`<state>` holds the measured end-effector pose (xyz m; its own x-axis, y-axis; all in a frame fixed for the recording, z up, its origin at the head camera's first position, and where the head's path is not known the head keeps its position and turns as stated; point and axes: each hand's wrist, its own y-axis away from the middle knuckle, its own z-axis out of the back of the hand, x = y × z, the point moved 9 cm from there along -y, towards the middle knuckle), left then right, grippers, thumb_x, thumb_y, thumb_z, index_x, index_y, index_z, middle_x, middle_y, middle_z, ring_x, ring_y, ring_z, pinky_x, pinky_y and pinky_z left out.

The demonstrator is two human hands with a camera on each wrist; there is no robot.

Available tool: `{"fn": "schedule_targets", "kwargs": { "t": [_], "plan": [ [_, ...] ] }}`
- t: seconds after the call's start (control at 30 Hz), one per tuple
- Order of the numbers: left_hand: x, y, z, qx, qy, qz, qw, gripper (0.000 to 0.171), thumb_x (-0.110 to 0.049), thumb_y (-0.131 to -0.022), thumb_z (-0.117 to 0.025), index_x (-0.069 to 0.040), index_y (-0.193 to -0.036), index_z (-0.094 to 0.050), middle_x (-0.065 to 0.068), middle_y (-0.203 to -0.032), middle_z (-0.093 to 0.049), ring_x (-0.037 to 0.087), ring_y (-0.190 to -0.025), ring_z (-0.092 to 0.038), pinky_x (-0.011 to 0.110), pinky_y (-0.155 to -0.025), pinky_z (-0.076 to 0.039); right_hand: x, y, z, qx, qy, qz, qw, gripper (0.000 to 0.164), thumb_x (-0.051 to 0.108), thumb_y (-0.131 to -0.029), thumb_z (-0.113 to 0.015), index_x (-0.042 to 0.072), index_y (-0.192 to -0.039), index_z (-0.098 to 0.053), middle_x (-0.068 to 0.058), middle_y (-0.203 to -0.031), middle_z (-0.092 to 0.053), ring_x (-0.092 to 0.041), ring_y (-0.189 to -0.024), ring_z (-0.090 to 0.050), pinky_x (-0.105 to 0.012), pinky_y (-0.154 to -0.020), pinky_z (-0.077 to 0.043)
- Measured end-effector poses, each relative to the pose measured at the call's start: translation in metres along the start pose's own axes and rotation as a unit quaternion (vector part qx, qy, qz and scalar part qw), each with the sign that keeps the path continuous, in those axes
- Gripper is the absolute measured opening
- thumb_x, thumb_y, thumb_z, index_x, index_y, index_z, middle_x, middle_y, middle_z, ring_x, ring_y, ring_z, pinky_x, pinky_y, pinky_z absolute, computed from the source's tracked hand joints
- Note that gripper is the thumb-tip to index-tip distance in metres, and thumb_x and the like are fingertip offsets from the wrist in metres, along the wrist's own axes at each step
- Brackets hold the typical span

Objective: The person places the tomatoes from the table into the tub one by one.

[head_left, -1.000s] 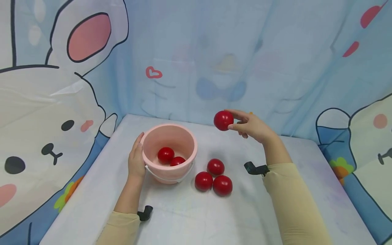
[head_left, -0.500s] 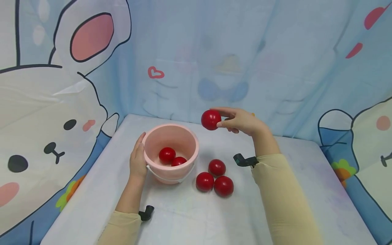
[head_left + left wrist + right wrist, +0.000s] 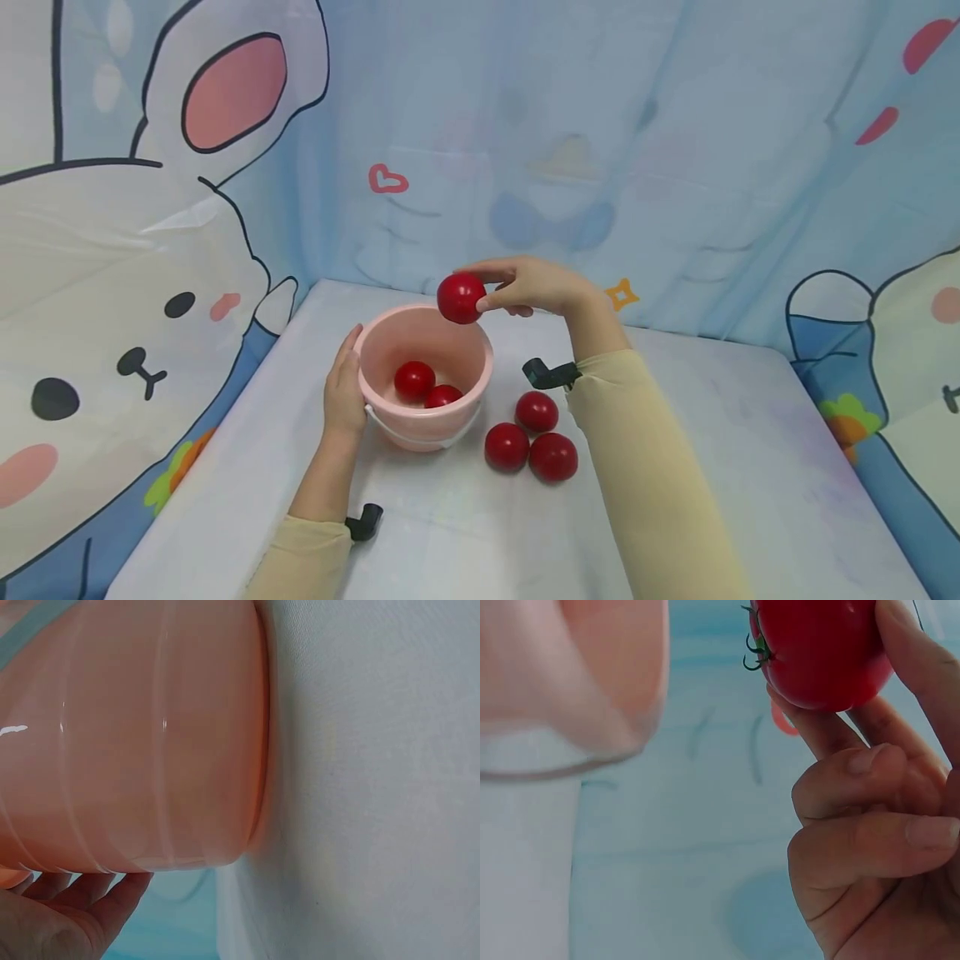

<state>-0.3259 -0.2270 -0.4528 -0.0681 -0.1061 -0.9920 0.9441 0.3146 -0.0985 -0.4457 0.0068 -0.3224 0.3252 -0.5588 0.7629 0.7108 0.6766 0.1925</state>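
My right hand point(image 3: 536, 285) pinches a red tomato point(image 3: 461, 297) between thumb and fingertips, above the far right rim of a pink bucket point(image 3: 420, 425). Green sepals show on this tomato point(image 3: 821, 652) in the right wrist view, where the other fingers are curled inward below it. Inside the bucket lie two tomatoes, one point(image 3: 414, 380) farther left and one point(image 3: 443, 395) partly hidden by the near rim. Against the bucket's left side rests my left hand point(image 3: 345, 392); its fingers point(image 3: 120, 900) extend along the wall in the left wrist view.
Three more tomatoes sit close together right of the bucket: one behind point(image 3: 536, 412), one at left point(image 3: 506, 447) and one at right point(image 3: 553, 457). A white handle point(image 3: 423, 447) hangs down the bucket's front. A cartoon-printed blue curtain point(image 3: 600, 125) encloses the white table point(image 3: 450, 542).
The right hand has carried its tomato leftward, from right of the bucket to over its rim. Left hand and bucket keep their places, while the view shifts slightly.
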Motion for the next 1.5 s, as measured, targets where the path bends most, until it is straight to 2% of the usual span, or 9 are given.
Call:
{"fn": "schedule_targets", "kwargs": {
  "t": [0.17,0.3,0.5,0.67,0.83,1.0,1.17,1.37,1.5],
  "plan": [
    [0.0,0.001,-0.004,0.004,0.0,0.001,1.0,0.045,-0.054,-0.103,-0.023,-0.052,-0.146,-0.034,-0.024,-0.154,-0.035,0.009,-0.148,-0.029,0.05,-0.12,-0.031,0.016,-0.015,-0.014,0.036,-0.003,0.022,0.999,0.054,0.043,-0.082,-0.077,0.045,-0.132,-0.058,-0.003,-0.109,-0.067,-0.019,-0.053,-0.042,-0.029,-0.052,-0.041],
    [0.0,0.001,-0.006,0.003,-0.002,0.004,1.0,0.045,-0.055,-0.103,-0.025,-0.053,-0.146,-0.034,-0.024,-0.155,-0.035,0.009,-0.148,-0.029,0.05,-0.118,-0.033,0.023,-0.025,-0.026,0.064,0.002,0.028,0.998,0.052,0.042,-0.083,-0.077,0.045,-0.131,-0.058,-0.002,-0.115,-0.067,-0.02,-0.052,-0.042,-0.03,-0.052,-0.042],
    [0.0,0.0,-0.009,0.004,0.002,0.007,1.0,0.045,-0.057,-0.101,-0.03,-0.053,-0.146,-0.033,-0.022,-0.155,-0.036,0.011,-0.147,-0.031,0.052,-0.116,-0.036,0.027,-0.042,-0.05,0.105,0.021,0.008,0.994,0.052,0.039,-0.083,-0.077,0.044,-0.132,-0.059,0.006,-0.128,-0.062,-0.026,-0.062,-0.052,-0.028,-0.053,-0.045],
    [0.001,0.001,-0.014,0.007,0.009,0.016,0.9998,0.046,-0.054,-0.101,-0.035,-0.052,-0.147,-0.034,-0.019,-0.155,-0.037,0.014,-0.145,-0.034,0.051,-0.113,-0.041,0.028,-0.054,-0.075,0.156,0.04,0.001,0.987,0.051,0.038,-0.083,-0.076,0.042,-0.131,-0.059,0.005,-0.126,-0.063,-0.033,-0.074,-0.055,-0.029,-0.058,-0.048],
    [0.001,0.003,-0.018,0.008,0.011,0.016,0.9998,0.046,-0.055,-0.101,-0.035,-0.053,-0.146,-0.034,-0.019,-0.156,-0.037,0.015,-0.145,-0.035,0.05,-0.112,-0.042,0.027,-0.062,-0.091,0.187,0.063,-0.006,0.98,0.048,0.038,-0.083,-0.077,0.039,-0.129,-0.061,0.005,-0.12,-0.066,-0.027,-0.075,-0.056,-0.029,-0.062,-0.051],
    [0.002,0.003,-0.02,0.008,0.006,0.017,0.9998,0.044,-0.056,-0.101,-0.031,-0.055,-0.145,-0.034,-0.021,-0.156,-0.035,0.014,-0.147,-0.032,0.049,-0.113,-0.041,0.021,-0.066,-0.101,0.207,0.097,-0.032,0.973,0.053,0.037,-0.082,-0.079,0.038,-0.132,-0.06,0.004,-0.122,-0.063,-0.024,-0.096,-0.059,-0.037,-0.082,-0.057],
    [0.001,0.003,-0.019,0.005,-0.003,0.009,0.9999,0.045,-0.055,-0.102,-0.03,-0.054,-0.146,-0.033,-0.02,-0.157,-0.034,0.014,-0.149,-0.029,0.051,-0.115,-0.038,0.014,-0.07,-0.111,0.224,0.097,-0.053,0.968,0.058,0.038,-0.08,-0.08,0.04,-0.134,-0.059,0.004,-0.13,-0.056,-0.02,-0.12,-0.051,-0.044,-0.098,-0.054],
    [-0.001,0.002,-0.02,0.002,-0.005,0.006,1.0,0.045,-0.054,-0.101,-0.031,-0.054,-0.146,-0.033,-0.021,-0.157,-0.034,0.013,-0.149,-0.03,0.051,-0.115,-0.037,0.007,-0.071,-0.118,0.237,0.089,-0.08,0.964,0.056,0.037,-0.08,-0.08,0.035,-0.132,-0.059,0.002,-0.129,-0.057,-0.022,-0.115,-0.052,-0.047,-0.097,-0.053],
    [-0.003,0.004,-0.022,-0.001,-0.007,0.004,1.0,0.044,-0.055,-0.101,-0.03,-0.055,-0.145,-0.034,-0.022,-0.156,-0.034,0.011,-0.148,-0.029,0.051,-0.117,-0.035,0.0,-0.069,-0.124,0.253,0.08,-0.105,0.958,0.055,0.031,-0.082,-0.08,0.031,-0.133,-0.059,-0.002,-0.121,-0.058,-0.023,-0.098,-0.055,-0.04,-0.084,-0.054]
  ]
}}
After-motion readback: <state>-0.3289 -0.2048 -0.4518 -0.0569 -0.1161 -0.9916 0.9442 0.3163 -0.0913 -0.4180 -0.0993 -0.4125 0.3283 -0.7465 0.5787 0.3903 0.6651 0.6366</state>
